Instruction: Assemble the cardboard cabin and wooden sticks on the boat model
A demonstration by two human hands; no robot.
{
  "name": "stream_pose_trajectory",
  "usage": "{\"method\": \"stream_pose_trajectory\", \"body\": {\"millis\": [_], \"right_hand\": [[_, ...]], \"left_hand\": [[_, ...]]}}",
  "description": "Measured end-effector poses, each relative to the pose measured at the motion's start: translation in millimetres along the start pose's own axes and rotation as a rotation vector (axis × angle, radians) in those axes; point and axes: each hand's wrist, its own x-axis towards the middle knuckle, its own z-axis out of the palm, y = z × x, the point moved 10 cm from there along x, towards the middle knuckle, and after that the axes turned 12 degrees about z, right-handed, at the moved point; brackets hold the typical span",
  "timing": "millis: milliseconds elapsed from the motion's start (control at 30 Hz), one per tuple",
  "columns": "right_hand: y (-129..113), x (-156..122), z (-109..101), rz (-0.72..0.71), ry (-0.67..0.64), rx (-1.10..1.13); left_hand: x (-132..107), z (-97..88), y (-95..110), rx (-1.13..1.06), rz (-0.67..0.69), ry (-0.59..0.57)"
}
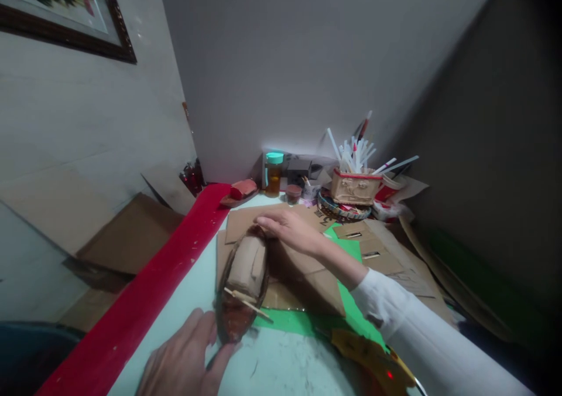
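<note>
— Right, nearest the camera first: what is the left hand doing?

— The left hand [184, 355] lies open with its fingers loosely spread. The thumb and forefinger tips touch the near end of the model boat [243, 279]. It braces the boat; I see no closed grip.

— And the boat itself?

— It lies flat on the pale table [281, 367], its far half over brown cardboard sheets [307, 279]. Thin sticks [246, 301] cross the hull just beyond the near end, and a folded cardboard cabin sits past them.

— How would it handle?

— Light, I judge, and stiff only along the hull walls. The sticks look easy to snap, so hold it by the two ends or low on the sides, not by the sticks or the cabin roof.

— The right hand?

— At the boat's far end, the right hand [287, 227] is open and flat, fingertips resting on the bow.

— Around it?

— A green sheet [351, 308] lies right of the boat and a red strip [144, 290] runs along its left. Well beyond it stand a jar with a teal lid [274, 173] and a holder full of pens [355, 185].
</note>
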Motion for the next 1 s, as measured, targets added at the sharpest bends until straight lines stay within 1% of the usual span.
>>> {"method": "stream_pose_trajectory", "body": {"millis": [100,167,333,433,600,767,1000], "right_hand": [[-10.5,1.0,4.0,-0.031,-0.013,-0.011],[-12.5,1.0,6.3,-0.029,-0.016,-0.013],[-0.3,-2.9,5.8,0.039,0.003,0.008],[4.8,-6.0,4.6,0.068,0.000,0.017],[1.8,-8.1,6.1,0.069,-0.015,0.034],[6.0,-9.1,8.6,0.077,-0.010,0.068],[9.6,-10.5,7.2,0.107,-0.007,0.120]], "left_hand": [[1.6,-1.1,0.3,0.017,-0.015,-0.002],[3.5,-1.3,-1.2,0.023,-0.015,0.000],[6.9,-5.7,-5.5,0.043,-0.021,0.028],[6.2,-6.2,-4.2,0.047,-0.034,0.028],[5.3,-3.4,-0.9,0.044,-0.027,0.003],[4.8,-8.1,-7.3,0.036,-0.041,0.025],[6.6,-3.1,-2.2,-0.004,-0.042,-0.028]]}}
